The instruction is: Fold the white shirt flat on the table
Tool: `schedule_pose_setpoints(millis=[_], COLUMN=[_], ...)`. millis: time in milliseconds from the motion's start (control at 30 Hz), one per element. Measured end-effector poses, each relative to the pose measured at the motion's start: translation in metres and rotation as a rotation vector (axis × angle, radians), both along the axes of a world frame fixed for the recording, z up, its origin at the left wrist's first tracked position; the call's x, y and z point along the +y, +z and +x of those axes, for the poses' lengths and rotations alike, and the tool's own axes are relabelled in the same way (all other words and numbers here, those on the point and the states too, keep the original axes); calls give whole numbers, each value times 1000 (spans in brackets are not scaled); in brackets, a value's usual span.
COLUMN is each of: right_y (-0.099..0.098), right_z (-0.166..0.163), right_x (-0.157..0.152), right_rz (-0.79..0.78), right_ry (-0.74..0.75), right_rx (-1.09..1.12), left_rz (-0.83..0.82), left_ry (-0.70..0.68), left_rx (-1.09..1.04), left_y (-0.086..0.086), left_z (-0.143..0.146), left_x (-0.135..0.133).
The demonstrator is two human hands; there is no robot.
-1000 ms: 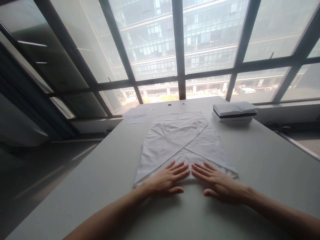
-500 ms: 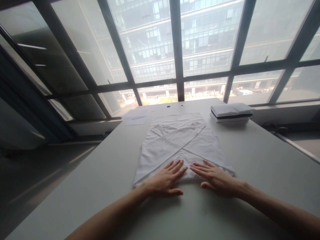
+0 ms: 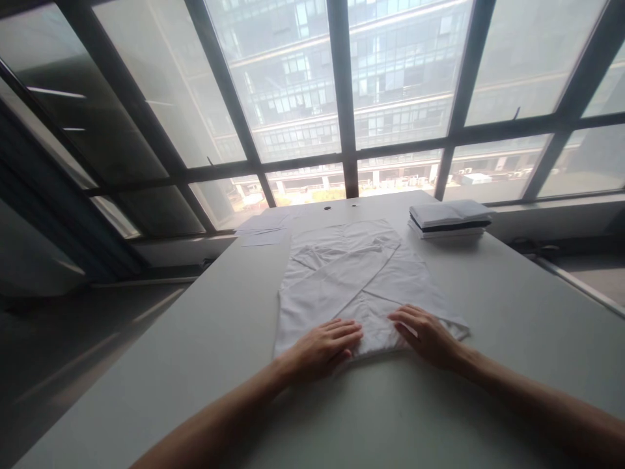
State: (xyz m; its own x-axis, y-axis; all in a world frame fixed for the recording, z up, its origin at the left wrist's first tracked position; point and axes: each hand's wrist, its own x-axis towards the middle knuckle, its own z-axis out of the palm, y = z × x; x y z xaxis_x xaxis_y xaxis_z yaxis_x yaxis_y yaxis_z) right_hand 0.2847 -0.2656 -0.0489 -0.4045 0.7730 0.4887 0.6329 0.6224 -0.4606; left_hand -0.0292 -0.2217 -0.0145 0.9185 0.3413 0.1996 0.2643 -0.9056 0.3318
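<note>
A white garment point(image 3: 356, 273) lies flat on the pale table point(image 3: 508, 306), its sleeves folded crosswise over the body. My left hand point(image 3: 322, 345) rests on the near hem at the left, fingers on top and the thumb tucked out of sight under the edge. At the near hem's right side, my right hand point(image 3: 427, 335) has its fingers curled over the cloth, thumb hidden beneath. The hem between the hands stands slightly off the table.
A stack of folded clothes point(image 3: 449, 218), white with one dark layer, sits at the table's far right. Loose sheets of paper point(image 3: 266, 229) lie at the far left corner. Large windows with dark frames point(image 3: 342, 98) stand behind the table.
Both hands lay flat with fingertips nearly touching at the hem's middle. They have moved apart, thumbs have gone under the edge, and the near hem has drawn slightly up and away.
</note>
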Motion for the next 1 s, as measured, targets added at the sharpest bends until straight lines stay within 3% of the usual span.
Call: schedule_pose_setpoints(millis=[233,467,567,667,733,867,1000], right_y=[2,-13,-19,-23,-23,-15,-1], right_z=[-2,8,17,22,22,15,-1], right_x=[-2,6,11,15,17,11,-3], right_rz=[-25,29,4,-56,-78,11,13], right_ry=[96,-201,-318,-435,-467,-335,-36], right_rx=[-43,126,218,281,305,296,188], left_rz=[-19,77,61,36,22,15,4], left_ry=[49,468,373,148,82,106,109], left_rx=[-18,-305,-259,2,167,241,238], left_y=[-2,-15,-15,-13,-12,-10,-10], left_z=[-2,-10,-13,-12,-11,-10,-8], left_x=[9,24,25,23,22,20,18])
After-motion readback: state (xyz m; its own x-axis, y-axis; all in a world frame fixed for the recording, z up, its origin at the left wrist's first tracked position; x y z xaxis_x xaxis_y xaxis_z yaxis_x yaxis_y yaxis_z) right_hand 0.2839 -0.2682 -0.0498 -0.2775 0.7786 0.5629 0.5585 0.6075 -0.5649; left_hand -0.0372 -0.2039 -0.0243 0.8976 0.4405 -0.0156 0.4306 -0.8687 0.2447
